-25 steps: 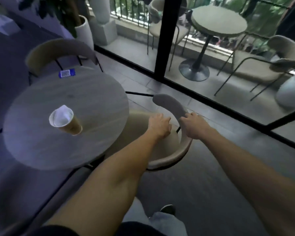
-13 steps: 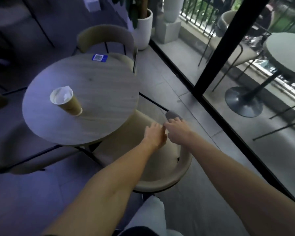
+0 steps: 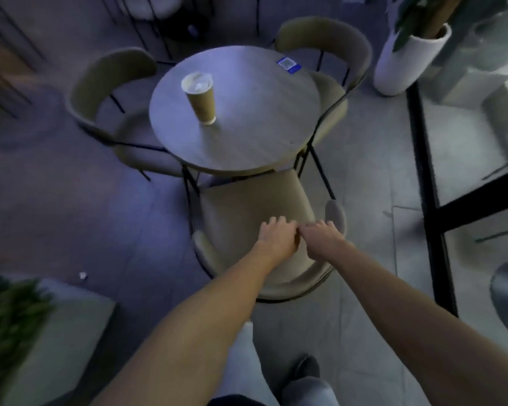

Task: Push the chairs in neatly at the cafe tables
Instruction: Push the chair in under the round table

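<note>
Head view: the camera has swung round, so the near chair now lies at 6 o'clock of the worktop, with its seat front just under the rim. The left hand and right hand, apart a second ago, now touch side by side over the seat's rear. Their fingers are bent down, but I cannot tell whether they grip.

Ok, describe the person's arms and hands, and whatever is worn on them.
The left forearm and right forearm are bare as far as the frame shows: no sleeve, watch or band. The left hand and right hand are ungloved; the blur would hide any ring.
</note>
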`<state>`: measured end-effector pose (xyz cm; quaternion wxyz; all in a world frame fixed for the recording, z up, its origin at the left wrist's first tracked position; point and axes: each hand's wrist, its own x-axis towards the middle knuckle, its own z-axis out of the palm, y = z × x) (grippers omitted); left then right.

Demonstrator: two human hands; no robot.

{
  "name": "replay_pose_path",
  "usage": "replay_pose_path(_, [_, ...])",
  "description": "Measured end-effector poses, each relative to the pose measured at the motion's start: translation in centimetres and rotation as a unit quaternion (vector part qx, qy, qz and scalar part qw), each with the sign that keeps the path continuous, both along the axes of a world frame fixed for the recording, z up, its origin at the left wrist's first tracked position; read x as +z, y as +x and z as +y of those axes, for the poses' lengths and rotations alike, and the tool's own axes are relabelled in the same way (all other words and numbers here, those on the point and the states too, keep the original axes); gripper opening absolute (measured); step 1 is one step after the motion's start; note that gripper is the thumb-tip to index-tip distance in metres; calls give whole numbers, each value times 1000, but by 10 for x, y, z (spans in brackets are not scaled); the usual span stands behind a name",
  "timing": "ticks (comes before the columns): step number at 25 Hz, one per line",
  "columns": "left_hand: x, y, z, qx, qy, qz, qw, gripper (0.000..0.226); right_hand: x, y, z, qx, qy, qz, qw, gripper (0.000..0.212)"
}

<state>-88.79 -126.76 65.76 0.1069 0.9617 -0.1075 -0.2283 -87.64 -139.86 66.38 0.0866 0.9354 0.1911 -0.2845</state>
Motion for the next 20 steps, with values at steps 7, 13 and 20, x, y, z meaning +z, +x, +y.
replay_pose_path(7, [-18, -75, -20, 79, 39, 20, 996, 36, -30, -52, -21, 99, 13, 27, 995, 45])
replay_pose_path(13, [-57, -122, 0, 58, 106, 83, 989, 54, -63, -73, -30, 163, -34, 19, 986, 42])
replay_pose_path(20, [-72, -140, -4, 100, 83, 17, 991, 52, -67, -83, -28, 161, -34, -59, 985, 29])
